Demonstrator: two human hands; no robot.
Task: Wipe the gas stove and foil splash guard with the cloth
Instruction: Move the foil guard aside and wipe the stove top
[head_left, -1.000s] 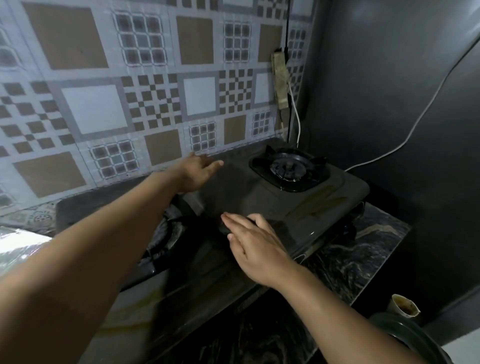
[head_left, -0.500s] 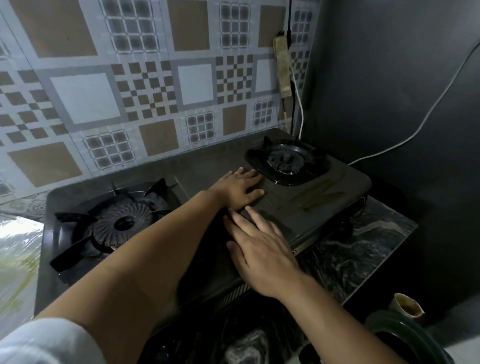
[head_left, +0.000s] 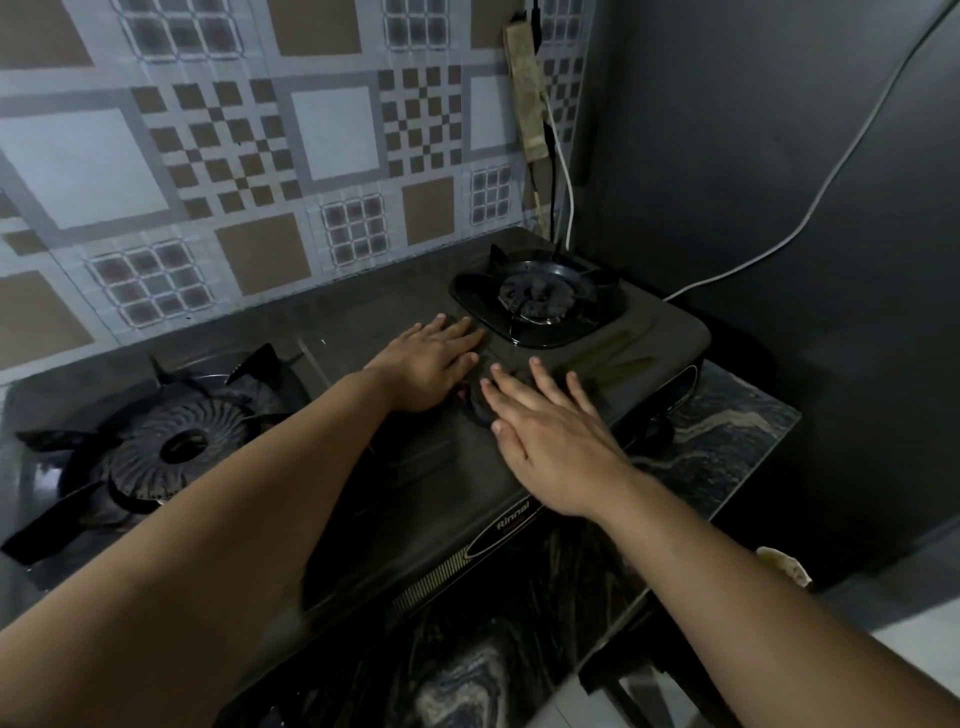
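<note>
The black two-burner gas stove (head_left: 649, 343) fills the middle of the head view, with the patterned foil splash guard (head_left: 249, 156) on the wall behind it. My left hand (head_left: 431, 369) lies flat on the stove top, its fingertips at the edge of the right burner (head_left: 537, 301), and holds nothing. My right hand (head_left: 550, 436) lies flat just to its right, fingers spread, pressing a dark crumpled cloth (head_left: 475, 405) onto the stove. Only a small bit of the cloth shows past the fingers.
The left burner (head_left: 176, 447) with its pan supports sits under my left forearm. A power strip (head_left: 527, 88) and a white cable (head_left: 779, 244) hang in the back right corner. The stove stands on a dark marbled counter (head_left: 727, 441); a small cup (head_left: 784, 566) is at the lower right.
My left hand came away from the back edge by the wall and settled on the stove top beside the right burner. My right hand slid the cloth slightly toward the right burner.
</note>
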